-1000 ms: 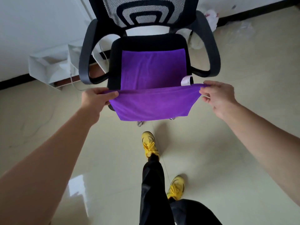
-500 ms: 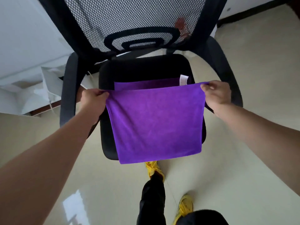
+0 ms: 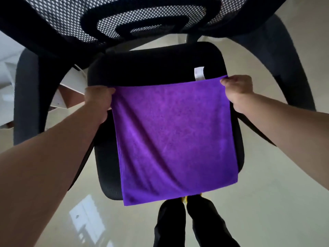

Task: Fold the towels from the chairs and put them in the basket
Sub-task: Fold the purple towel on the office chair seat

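Nearest, dark trouser legs on the pale floor; above them, purple towel hanging flat over the black chair seat, lower edge past the seat's front rim; left hand pinched shut on the upper left corner, right hand pinched shut on the upper right corner, held wide apart; white label poking above the top edge near the right hand; beyond, mesh backrest and armrests

A single head-worn view looks steeply down from just above and in front of the black office chair, very close to its seat, facing the mesh backrest; floor shows on either side of it.
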### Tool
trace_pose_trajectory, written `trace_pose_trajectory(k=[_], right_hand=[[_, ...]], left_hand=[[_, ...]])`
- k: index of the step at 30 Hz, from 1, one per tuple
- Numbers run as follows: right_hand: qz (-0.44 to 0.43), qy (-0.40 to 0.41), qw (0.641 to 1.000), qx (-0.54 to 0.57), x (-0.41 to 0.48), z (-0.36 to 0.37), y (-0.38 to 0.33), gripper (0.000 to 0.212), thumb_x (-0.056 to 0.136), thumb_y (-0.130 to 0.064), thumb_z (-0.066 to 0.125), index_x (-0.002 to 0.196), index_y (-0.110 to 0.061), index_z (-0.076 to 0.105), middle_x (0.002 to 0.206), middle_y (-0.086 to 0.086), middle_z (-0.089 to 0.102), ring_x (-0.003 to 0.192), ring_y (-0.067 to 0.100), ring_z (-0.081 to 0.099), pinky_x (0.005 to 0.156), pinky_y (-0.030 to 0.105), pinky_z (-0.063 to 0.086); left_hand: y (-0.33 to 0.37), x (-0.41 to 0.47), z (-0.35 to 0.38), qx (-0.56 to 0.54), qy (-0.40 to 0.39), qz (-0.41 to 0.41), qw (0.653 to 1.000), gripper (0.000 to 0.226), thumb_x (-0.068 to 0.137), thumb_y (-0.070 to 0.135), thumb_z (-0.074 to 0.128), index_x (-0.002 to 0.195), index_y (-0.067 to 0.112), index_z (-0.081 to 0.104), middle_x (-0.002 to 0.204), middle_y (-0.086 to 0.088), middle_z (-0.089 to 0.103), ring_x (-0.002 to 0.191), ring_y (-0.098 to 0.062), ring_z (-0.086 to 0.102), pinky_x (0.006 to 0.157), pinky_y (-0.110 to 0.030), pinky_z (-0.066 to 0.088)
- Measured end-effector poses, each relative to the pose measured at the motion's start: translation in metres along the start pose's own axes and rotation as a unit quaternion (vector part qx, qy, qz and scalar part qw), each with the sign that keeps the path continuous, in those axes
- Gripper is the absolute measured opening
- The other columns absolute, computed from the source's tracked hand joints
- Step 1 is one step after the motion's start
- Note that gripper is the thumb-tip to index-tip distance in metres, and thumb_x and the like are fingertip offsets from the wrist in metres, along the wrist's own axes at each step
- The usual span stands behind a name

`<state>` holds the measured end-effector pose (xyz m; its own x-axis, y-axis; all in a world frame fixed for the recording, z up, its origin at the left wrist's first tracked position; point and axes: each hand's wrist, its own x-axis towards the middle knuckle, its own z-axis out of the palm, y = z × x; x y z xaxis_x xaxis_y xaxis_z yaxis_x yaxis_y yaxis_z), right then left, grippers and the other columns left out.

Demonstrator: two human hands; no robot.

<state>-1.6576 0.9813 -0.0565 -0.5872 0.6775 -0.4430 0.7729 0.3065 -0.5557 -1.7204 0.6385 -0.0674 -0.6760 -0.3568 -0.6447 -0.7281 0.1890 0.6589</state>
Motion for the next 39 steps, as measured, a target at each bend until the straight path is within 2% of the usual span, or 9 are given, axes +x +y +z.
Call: trace_pose_trajectory(k=[4, 9, 14, 17, 20, 24, 32, 36, 39], right_hand=[[-0.014, 0.014, 0.999, -0.042, 0.012, 0.007, 0.007, 0.018, 0.086, -0.028, 0.068, 0.086, -0.010, 0.072, 0.086, 0.011, 0.069, 0.087, 0.029, 0.067, 0.072, 0.032, 0.050], [-0.004, 0.010, 0.994, -0.112, 0.026, 0.009, 0.001, 0.022, 0.081, -0.034, 0.074, 0.092, -0.015, 0.073, 0.097, 0.008, 0.072, 0.094, 0.026, 0.067, 0.076, 0.024, 0.047], [0.035, -0.003, 0.995, -0.092, 0.003, -0.003, 0.014, 0.041, 0.080, -0.051, 0.070, 0.063, -0.017, 0.055, 0.068, 0.007, 0.061, 0.076, 0.031, 0.065, 0.066, 0.030, 0.047], [0.041, -0.012, 0.998, -0.056, -0.032, -0.011, 0.038, 0.044, 0.083, -0.051, 0.067, 0.104, -0.013, 0.064, 0.104, 0.008, 0.066, 0.103, 0.027, 0.061, 0.078, 0.026, 0.039], [0.035, -0.010, 0.998, -0.052, -0.073, -0.019, 0.073, 0.047, 0.083, -0.045, 0.068, 0.113, -0.010, 0.061, 0.108, 0.011, 0.066, 0.105, 0.030, 0.061, 0.084, 0.032, 0.042], [0.053, -0.039, 0.996, -0.062, -0.115, -0.032, 0.127, 0.037, 0.083, -0.044, 0.069, 0.103, -0.013, 0.062, 0.088, 0.002, 0.065, 0.093, 0.027, 0.063, 0.080, 0.035, 0.046], [0.075, -0.091, 0.990, -0.083, -0.151, -0.051, 0.188, 0.028, 0.079, -0.045, 0.072, 0.076, -0.017, 0.068, 0.074, 0.000, 0.069, 0.076, 0.024, 0.062, 0.069, 0.037, 0.047], [0.127, -0.150, 0.978, -0.073, -0.162, -0.058, 0.196, 0.056, 0.080, -0.041, 0.073, 0.050, -0.009, 0.039, 0.048, 0.000, 0.035, 0.053, 0.024, 0.035, 0.053, 0.034, 0.027], [0.185, -0.204, 0.961, -0.022, -0.165, -0.061, 0.206, 0.054, 0.076, -0.040, 0.077, 0.051, -0.013, 0.037, 0.055, 0.001, 0.030, 0.056, 0.019, 0.028, 0.055, 0.031, 0.020]], left_hand=[[-0.005, 0.013, 0.003, 0.031, 0.055, -0.010, 0.998, 0.015, 0.058, 0.015, 0.080, 0.058, 0.017, 0.065, 0.081, -0.012, 0.071, 0.076, -0.026, 0.070, 0.069, -0.045, 0.060], [0.000, 0.018, 0.004, 0.093, 0.079, 0.001, 0.992, 0.031, 0.046, 0.031, 0.080, 0.066, 0.014, 0.064, 0.085, -0.013, 0.071, 0.076, -0.030, 0.070, 0.067, -0.048, 0.060], [-0.020, 0.002, -0.005, 0.105, 0.058, -0.036, 0.992, 0.064, 0.039, 0.058, 0.076, 0.082, 0.013, 0.063, 0.085, -0.013, 0.071, 0.074, -0.034, 0.070, 0.065, -0.051, 0.059], [-0.041, -0.037, -0.015, 0.065, 0.036, -0.058, 0.996, 0.043, 0.053, 0.050, 0.083, 0.060, 0.019, 0.054, 0.077, -0.012, 0.069, 0.073, -0.032, 0.069, 0.069, -0.052, 0.059], [-0.080, -0.075, -0.029, 0.061, -0.010, -0.074, 0.995, 0.046, 0.049, 0.051, 0.086, 0.060, 0.020, 0.054, 0.075, -0.013, 0.064, 0.072, -0.030, 0.064, 0.073, -0.049, 0.056], [-0.120, -0.124, -0.043, 0.155, -0.008, -0.051, 0.987, 0.037, 0.060, 0.034, 0.086, 0.075, 0.012, 0.061, 0.072, -0.007, 0.063, 0.070, -0.026, 0.060, 0.072, -0.041, 0.052], [-0.175, -0.169, -0.065, 0.284, -0.068, 0.033, 0.956, 0.046, 0.070, 0.026, 0.081, 0.054, 0.011, 0.040, 0.047, -0.001, 0.037, 0.052, -0.025, 0.036, 0.054, -0.035, 0.032], [-0.197, -0.181, -0.073, 0.304, -0.092, -0.015, 0.948, 0.052, 0.069, 0.028, 0.081, 0.049, 0.014, 0.036, 0.044, 0.004, 0.031, 0.051, -0.024, 0.032, 0.051, -0.033, 0.024], [-0.220, -0.190, -0.082, 0.291, -0.125, -0.055, 0.947, 0.038, 0.057, 0.039, 0.076, 0.051, 0.012, 0.051, 0.047, 0.006, 0.040, 0.054, -0.022, 0.038, 0.057, -0.032, 0.030]])
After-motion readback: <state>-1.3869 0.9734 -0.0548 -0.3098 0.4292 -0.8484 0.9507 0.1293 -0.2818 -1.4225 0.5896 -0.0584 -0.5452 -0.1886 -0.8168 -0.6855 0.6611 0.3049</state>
